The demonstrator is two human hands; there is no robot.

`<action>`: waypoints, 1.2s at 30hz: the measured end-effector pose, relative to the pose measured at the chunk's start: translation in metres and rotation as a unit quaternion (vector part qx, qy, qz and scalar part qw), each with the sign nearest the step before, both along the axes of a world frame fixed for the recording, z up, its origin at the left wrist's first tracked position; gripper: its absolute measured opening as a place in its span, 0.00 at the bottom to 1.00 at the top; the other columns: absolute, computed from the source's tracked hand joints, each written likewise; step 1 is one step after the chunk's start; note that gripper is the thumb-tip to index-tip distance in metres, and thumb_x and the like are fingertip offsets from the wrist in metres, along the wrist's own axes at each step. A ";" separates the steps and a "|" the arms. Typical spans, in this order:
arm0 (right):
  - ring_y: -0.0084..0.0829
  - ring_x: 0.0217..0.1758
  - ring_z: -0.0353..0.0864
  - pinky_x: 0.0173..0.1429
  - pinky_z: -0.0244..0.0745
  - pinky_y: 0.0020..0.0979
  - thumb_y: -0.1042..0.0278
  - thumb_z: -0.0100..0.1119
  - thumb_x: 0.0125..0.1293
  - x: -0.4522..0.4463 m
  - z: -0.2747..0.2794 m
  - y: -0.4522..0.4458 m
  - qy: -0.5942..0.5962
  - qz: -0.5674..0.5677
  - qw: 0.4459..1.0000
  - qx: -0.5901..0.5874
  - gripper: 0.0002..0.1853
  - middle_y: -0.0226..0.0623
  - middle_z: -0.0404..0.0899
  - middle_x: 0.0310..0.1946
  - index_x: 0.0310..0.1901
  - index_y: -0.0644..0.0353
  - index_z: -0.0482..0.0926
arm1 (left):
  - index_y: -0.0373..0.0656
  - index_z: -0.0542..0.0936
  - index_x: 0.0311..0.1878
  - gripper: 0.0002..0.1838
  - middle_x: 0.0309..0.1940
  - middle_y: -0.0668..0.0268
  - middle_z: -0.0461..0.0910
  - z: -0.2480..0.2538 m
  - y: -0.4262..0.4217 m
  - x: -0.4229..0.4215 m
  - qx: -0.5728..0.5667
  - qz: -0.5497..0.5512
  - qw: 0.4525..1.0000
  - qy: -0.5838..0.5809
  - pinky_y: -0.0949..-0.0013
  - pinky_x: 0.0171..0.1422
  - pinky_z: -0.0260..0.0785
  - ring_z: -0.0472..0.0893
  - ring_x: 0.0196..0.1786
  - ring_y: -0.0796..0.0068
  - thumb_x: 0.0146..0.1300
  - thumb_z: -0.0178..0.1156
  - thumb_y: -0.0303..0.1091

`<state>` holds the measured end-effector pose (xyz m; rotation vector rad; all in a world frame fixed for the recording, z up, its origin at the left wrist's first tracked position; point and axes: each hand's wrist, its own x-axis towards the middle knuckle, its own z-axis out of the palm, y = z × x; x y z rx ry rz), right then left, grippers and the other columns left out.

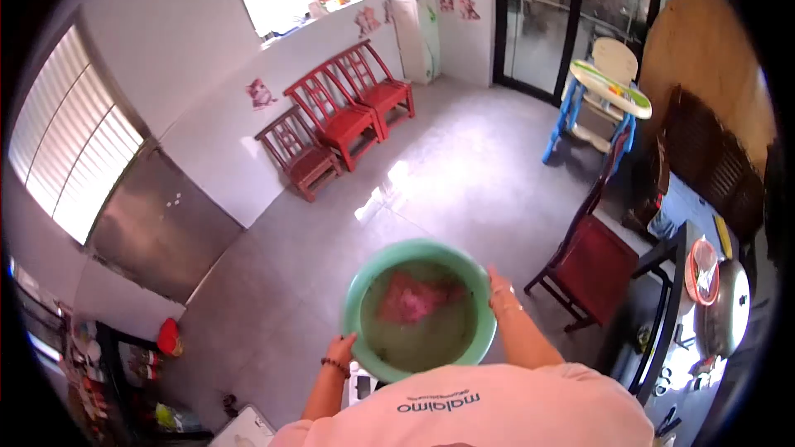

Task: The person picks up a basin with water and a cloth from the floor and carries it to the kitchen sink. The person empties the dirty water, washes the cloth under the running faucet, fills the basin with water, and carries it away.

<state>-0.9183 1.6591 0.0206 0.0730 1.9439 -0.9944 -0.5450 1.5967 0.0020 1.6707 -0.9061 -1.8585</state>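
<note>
basin rim (414, 251) in grip of l hand (340, 350), r hand (503, 295) — wide floor (315, 261) twd chairs (345, 125)

Both forearms (532, 346) reach forward, left hand (340, 350) and farther-extended right hand (503, 292) gripping, wide apart.

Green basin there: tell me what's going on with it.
The person's left hand and right hand hold the green basin at opposite sides, in front of the body. In it sits a pink, cloth-like item amid what looks like murky water. Red chairs stand farther off.
</note>
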 end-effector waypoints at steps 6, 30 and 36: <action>0.28 0.28 0.70 0.33 0.64 0.32 0.40 0.44 0.50 -0.103 -0.046 -0.049 0.057 -0.043 0.996 -0.049 0.30 0.37 0.74 0.30 0.36 0.64 0.75 | 0.33 0.63 0.49 0.27 0.45 0.56 0.67 0.011 -0.087 -0.098 -0.012 -0.078 0.996 -0.038 0.64 0.46 0.62 0.67 0.46 0.68 0.49 0.55 0.41; 0.30 0.33 0.71 0.39 0.66 0.31 0.45 0.52 0.48 -0.521 -0.073 -0.324 -0.005 -0.208 0.978 -0.010 0.28 0.39 0.73 0.33 0.38 0.67 0.73 | 0.34 0.69 0.39 0.15 0.32 0.62 0.73 -0.014 -0.436 -0.529 0.041 -0.157 0.987 -0.017 0.69 0.37 0.65 0.73 0.33 0.72 0.55 0.49 0.38; 0.35 0.43 0.68 0.50 0.59 0.33 0.39 0.46 0.49 -0.600 -0.049 -0.367 0.050 -0.142 0.984 -0.093 0.34 0.42 0.71 0.41 0.43 0.67 0.70 | 0.36 0.65 0.45 0.24 0.40 0.60 0.69 -0.050 -0.495 -0.615 0.058 -0.166 0.984 0.007 0.69 0.40 0.65 0.70 0.40 0.69 0.49 0.56 0.42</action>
